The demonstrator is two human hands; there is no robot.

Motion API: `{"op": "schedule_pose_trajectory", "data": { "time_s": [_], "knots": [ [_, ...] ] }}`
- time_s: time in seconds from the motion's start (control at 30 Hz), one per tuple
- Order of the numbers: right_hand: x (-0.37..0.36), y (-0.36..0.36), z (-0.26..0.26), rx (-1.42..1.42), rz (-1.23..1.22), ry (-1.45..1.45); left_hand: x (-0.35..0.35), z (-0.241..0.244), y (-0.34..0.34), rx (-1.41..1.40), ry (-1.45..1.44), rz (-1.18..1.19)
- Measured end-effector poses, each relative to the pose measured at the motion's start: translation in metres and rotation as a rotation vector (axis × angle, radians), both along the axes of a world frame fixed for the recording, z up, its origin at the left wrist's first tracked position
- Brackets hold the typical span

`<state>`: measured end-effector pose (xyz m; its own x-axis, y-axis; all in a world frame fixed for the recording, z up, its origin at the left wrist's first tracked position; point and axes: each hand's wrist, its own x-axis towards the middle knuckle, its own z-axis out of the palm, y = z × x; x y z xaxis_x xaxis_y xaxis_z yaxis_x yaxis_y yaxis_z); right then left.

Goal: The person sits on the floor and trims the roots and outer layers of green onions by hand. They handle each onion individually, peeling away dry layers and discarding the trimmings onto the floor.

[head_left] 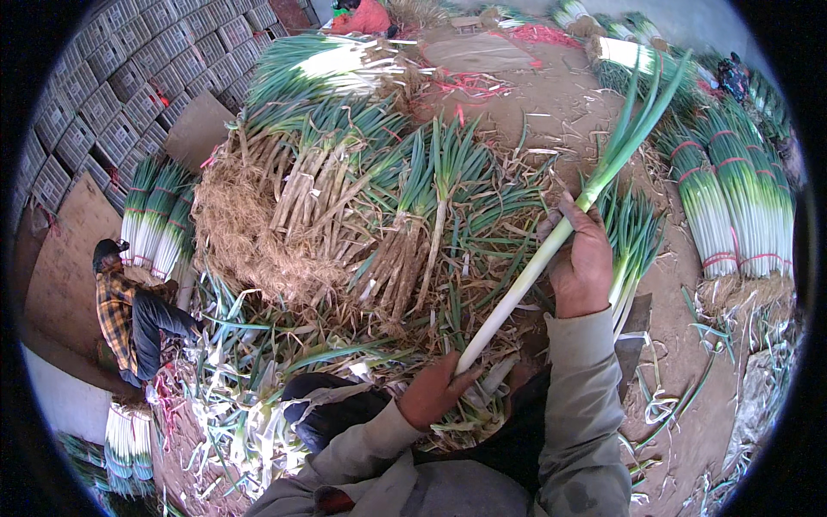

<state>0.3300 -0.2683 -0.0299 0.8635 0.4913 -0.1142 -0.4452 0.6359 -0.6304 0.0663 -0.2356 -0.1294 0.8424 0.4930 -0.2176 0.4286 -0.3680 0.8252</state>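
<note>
One long green onion [517, 294] slants across in front of me, its white stalk clean and its green leaves pointing up to the right. My right hand [581, 258] grips it where the white turns green. Lower down, my left hand [436, 391] is closed around the root end, so the roots are hidden. Beyond my hands lies a heap of unpeeled green onions [310, 187] with brown, soil-covered stalks and matted roots [245, 226]. A smaller group of peeled green onions [627, 258] lies just right of my right hand.
Peeled leaves and skins [258, 388] litter the floor at left. Tied bundles [730, 200] stand at right, others [155, 220] at left. A person in a checked shirt [116, 310] sits at left. Stacked plastic crates [136, 84] line the back left. Red twine [468, 84] lies farther back.
</note>
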Motion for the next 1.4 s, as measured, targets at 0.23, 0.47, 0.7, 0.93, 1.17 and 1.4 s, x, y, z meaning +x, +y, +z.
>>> {"op": "schedule_pose_trajectory", "data": {
  "time_s": [0.23, 0.47, 0.7, 0.93, 1.17, 1.4],
  "knots": [
    [0.027, -0.012, -0.007, 0.034, -0.046, -0.013, -0.056, 0.007, -0.010, 0.251, 0.125, 0.060],
    [0.041, -0.016, -0.021, 0.049, -0.094, -0.011, -0.064, 0.025, -0.018, 0.508, -0.058, 0.147],
    [-0.010, 0.002, 0.001, 0.099, 0.020, -0.005, -0.058, 0.031, -0.019, 0.075, -0.069, 0.133],
    [-0.106, 0.033, -0.027, -0.194, 0.371, -0.412, -0.044, 0.030, -0.004, -0.479, -0.321, 0.328],
    [-0.173, 0.031, -0.054, -0.206, 0.612, -0.744, -0.043, 0.052, 0.008, -0.419, -0.502, 0.496],
    [-0.176, 0.037, -0.066, -0.284, 0.760, -0.412, -0.050, 0.047, -0.004, -0.233, -0.352, 0.588]
  ]
}}
